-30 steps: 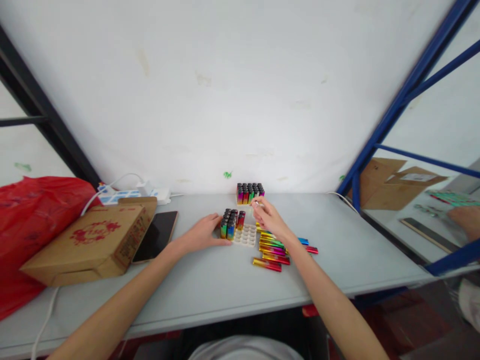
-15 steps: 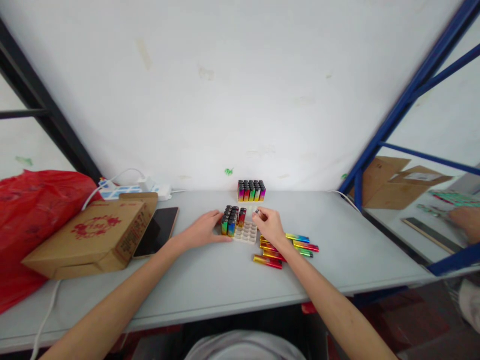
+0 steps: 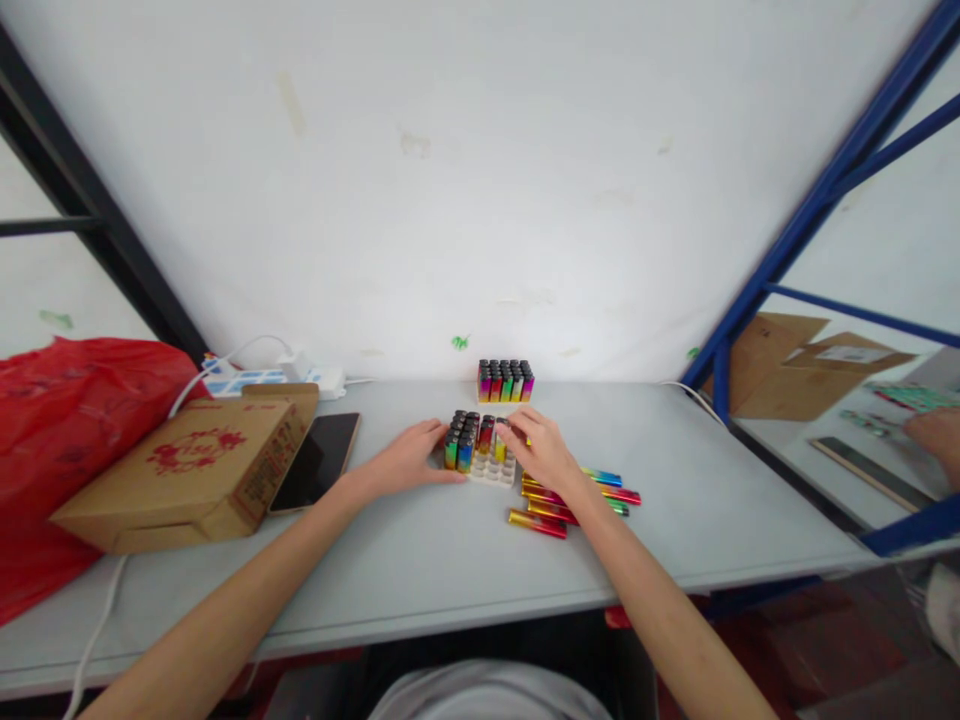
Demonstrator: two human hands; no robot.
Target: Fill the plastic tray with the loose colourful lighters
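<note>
A white tray (image 3: 493, 472) with round holes stands on the table, its left part filled with upright lighters (image 3: 460, 450) with black tops. My left hand (image 3: 411, 458) braces the tray's left side, thumb at the front corner and fingers behind. Over the right part of the tray, my right hand (image 3: 541, 450) pinches a yellow lighter (image 3: 501, 450) by its top, upright among the holes. A red lighter (image 3: 486, 436) stands just left of it. Beside and partly beneath my right forearm lies a loose pile of shiny coloured lighters (image 3: 547, 508).
Behind the tray, a full block of lighters (image 3: 506, 382) stands near the wall. To the left are a phone (image 3: 319, 460), a cardboard box (image 3: 187, 465), a red bag (image 3: 60, 450) and a power strip (image 3: 322, 382). Beyond the blue frame (image 3: 721, 380) shows another person's hand (image 3: 934, 440).
My right hand has brought a yellow lighter upright into the tray's right part, beside the red one. My left hand has stayed at the tray.
</note>
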